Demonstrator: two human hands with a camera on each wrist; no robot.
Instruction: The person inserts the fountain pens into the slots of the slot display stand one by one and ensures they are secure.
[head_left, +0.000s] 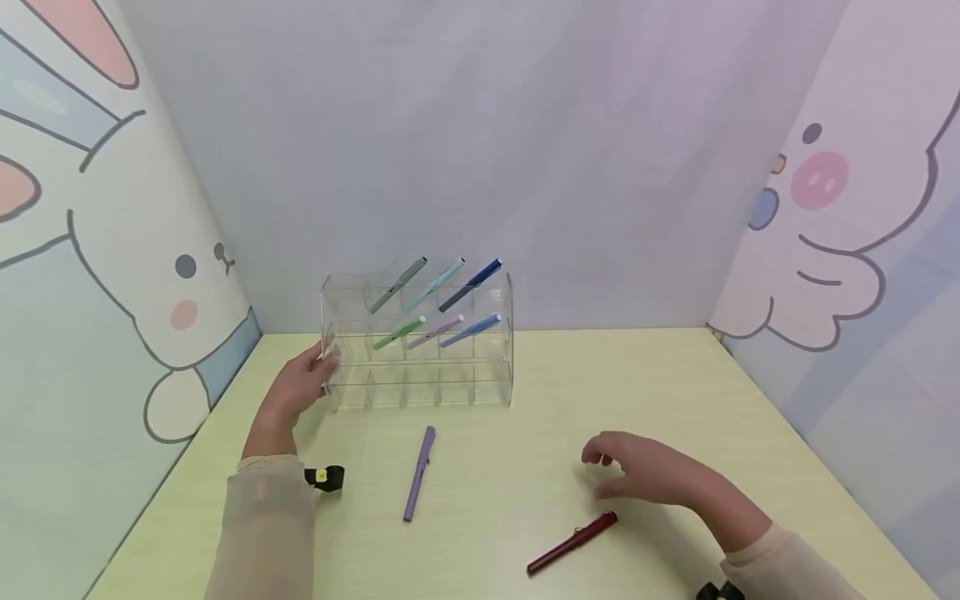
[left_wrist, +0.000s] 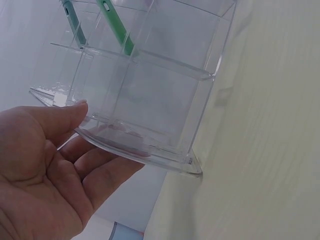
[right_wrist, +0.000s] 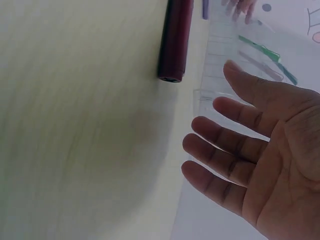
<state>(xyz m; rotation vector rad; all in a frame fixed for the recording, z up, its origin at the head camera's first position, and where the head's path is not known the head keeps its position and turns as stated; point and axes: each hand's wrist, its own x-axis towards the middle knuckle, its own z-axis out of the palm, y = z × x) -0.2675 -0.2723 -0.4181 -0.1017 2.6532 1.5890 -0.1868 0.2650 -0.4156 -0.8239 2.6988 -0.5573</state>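
Observation:
A clear tiered pen rack (head_left: 495, 392) stands at the back of the table, several pens in its top and middle tiers and none in the bottom one. My left hand (head_left: 300, 383) grips its left side panel; in the left wrist view the thumb (left_wrist: 70, 117) lies on one face and the fingers behind. My right hand (head_left: 652, 471) hovers over the table at the right, relaxed and holding nothing. Just below it lies a dark red pen (head_left: 572, 542), untouched. A purple pen (head_left: 419, 473) lies in front of the rack.
The pale table (head_left: 637, 375) meets a grey cloth backdrop (head_left: 600, 167) behind the rack. Side panels carry a cartoon rabbit (head_left: 135, 250) at the left and another cartoon animal (head_left: 862, 208) at the right.

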